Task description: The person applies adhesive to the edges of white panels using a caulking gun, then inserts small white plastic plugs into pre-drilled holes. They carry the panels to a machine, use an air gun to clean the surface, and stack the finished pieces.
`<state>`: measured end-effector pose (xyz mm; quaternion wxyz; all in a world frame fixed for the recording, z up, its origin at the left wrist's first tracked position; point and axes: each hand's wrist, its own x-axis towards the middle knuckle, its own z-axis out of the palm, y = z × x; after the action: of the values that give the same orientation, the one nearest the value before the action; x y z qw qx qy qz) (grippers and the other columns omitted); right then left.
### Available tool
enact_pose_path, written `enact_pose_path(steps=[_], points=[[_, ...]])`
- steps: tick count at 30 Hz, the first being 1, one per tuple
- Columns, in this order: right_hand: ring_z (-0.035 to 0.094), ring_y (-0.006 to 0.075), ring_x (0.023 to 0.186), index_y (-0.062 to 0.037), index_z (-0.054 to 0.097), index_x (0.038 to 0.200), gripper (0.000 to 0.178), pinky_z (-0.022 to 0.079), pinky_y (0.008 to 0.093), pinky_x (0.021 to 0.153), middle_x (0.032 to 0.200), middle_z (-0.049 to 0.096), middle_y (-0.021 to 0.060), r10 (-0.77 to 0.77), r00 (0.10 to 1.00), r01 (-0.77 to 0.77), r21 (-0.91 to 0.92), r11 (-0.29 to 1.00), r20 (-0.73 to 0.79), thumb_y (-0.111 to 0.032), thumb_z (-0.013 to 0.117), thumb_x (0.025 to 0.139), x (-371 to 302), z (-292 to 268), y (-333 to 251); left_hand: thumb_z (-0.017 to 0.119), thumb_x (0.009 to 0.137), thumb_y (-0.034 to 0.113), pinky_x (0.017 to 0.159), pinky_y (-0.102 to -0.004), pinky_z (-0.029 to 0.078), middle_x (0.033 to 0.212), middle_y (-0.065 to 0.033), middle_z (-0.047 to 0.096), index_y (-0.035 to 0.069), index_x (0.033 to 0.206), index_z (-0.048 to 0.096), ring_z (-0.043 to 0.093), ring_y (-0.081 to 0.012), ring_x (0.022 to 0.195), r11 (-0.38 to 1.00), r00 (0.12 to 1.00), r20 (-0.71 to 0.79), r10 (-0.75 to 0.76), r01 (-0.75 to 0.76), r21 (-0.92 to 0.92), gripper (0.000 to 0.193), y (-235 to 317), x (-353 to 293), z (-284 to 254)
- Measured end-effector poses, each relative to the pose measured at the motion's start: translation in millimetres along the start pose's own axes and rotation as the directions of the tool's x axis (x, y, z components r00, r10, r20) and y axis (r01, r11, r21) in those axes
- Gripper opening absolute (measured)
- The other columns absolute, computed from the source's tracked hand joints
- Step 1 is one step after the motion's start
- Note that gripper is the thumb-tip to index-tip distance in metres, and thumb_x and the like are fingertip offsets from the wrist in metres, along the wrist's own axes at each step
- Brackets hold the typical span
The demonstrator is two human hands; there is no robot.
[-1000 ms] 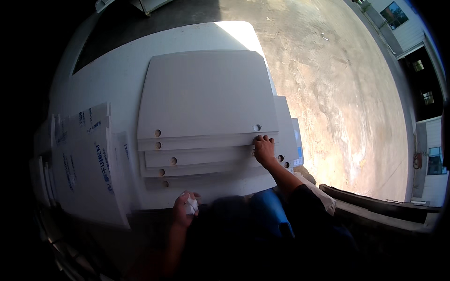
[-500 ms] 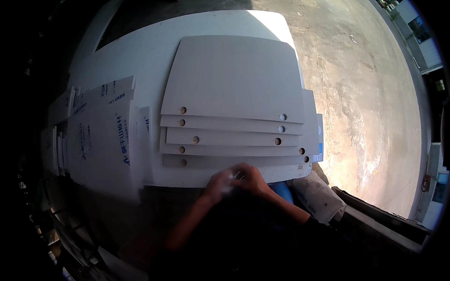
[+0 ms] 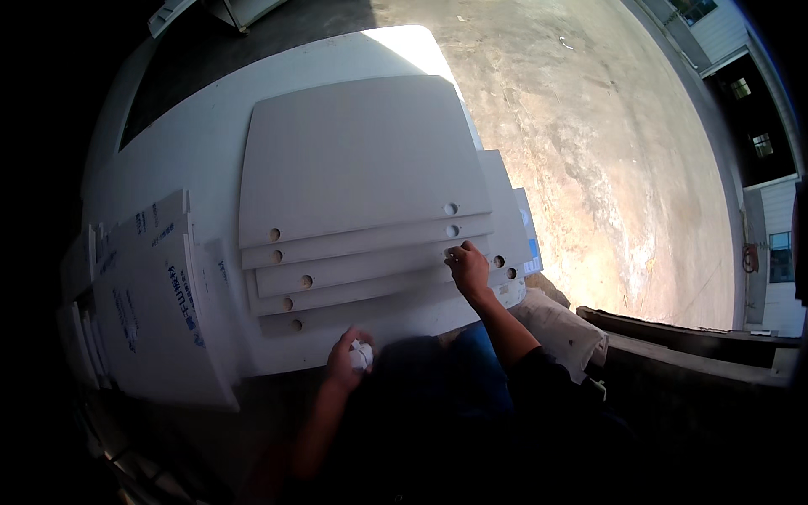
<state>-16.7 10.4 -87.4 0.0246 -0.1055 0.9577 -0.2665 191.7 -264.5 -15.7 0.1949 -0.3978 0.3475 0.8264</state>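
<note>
Several flat grey boards [image 3: 362,156] lie in a staggered stack, round holes showing along their near edges. My right hand [image 3: 468,268] is closed in a pinch over the right-hand hole of the third board from the top. A small pale bit shows at its fingertips, too small to name. Lower down, by the table's front edge, my left hand [image 3: 341,358] is closed around a small white bundle [image 3: 361,355]. The right-hand holes of the upper two boards look pale; the left-hand hole [image 3: 274,235] of the top board looks brownish.
The boards rest on a white table [image 3: 189,160]. White panels with blue print [image 3: 147,295] stand at its left. A pale sack [image 3: 560,328] lies near the right front corner, beside a dark ledge [image 3: 682,341]. Concrete floor [image 3: 606,168] stretches off to the right.
My hands were together at the table's front edge and are now apart. The right has reached forward to the third board's hole; the left stays low with the white bundle. The view has turned.
</note>
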Motion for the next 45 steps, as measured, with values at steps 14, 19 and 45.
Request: enact_pose_path(steps=[14, 19, 45], points=[[0.06, 0.0287, 0.093, -0.0087, 0.07, 0.087, 0.015, 0.047, 0.0429, 0.077, 0.094, 0.065, 0.0059, -0.231, 0.964, 0.252, -0.186, 0.95, 0.129, -0.009, 0.056, 0.082, -1.9, 35.8, 56.3, 0.049, 0.1, 0.04, 0.042, -0.0313, 0.048, 0.09, -0.0096, 0.063, 0.01, 0.092, 0.054, 0.065, -0.0227, 0.072, 0.996, 0.999, 0.016, 0.041, -0.039, -0.081, 0.032, 1.1, -1.5, -12.7], [0.056, 0.0261, 0.103, -0.0094, 0.069, 0.098, 0.022, 0.04, 0.0419, 0.086, 0.104, 0.067, 0.0051, -0.195, 0.971, 0.23, -0.303, 0.925, 0.14, -0.007, 0.055, 0.08, -16.8, 29.7, 35.8, 0.05, 0.099, 0.04, 0.042, -0.0313, 0.048, 0.091, -0.0097, 0.063, 0.01, 0.092, 0.054, 0.065, -0.0228, 0.073, 0.999, 1.0, 0.014, 0.005, -0.004, -0.053, 0.031, 1.5, -6.3, -9.2], [0.068, 0.0234, 0.093, -0.0034, 0.067, 0.122, 0.041, 0.055, 0.0354, 0.079, 0.11, 0.069, 0.0171, -0.304, 0.679, -0.242, 0.595, 0.767, 0.668, -0.023, 0.076, 0.086, -66.8, -66.9, -133.2, 0.031, 0.103, 0.057, 0.046, -0.0287, 0.049, 0.083, -0.0089, 0.064, 0.005, 0.118, 0.054, 0.062, -0.0167, 0.063, 0.908, 0.989, 0.113, -0.096, 0.041, 0.418, 0.059, -9.4, 5.6, 45.8]])
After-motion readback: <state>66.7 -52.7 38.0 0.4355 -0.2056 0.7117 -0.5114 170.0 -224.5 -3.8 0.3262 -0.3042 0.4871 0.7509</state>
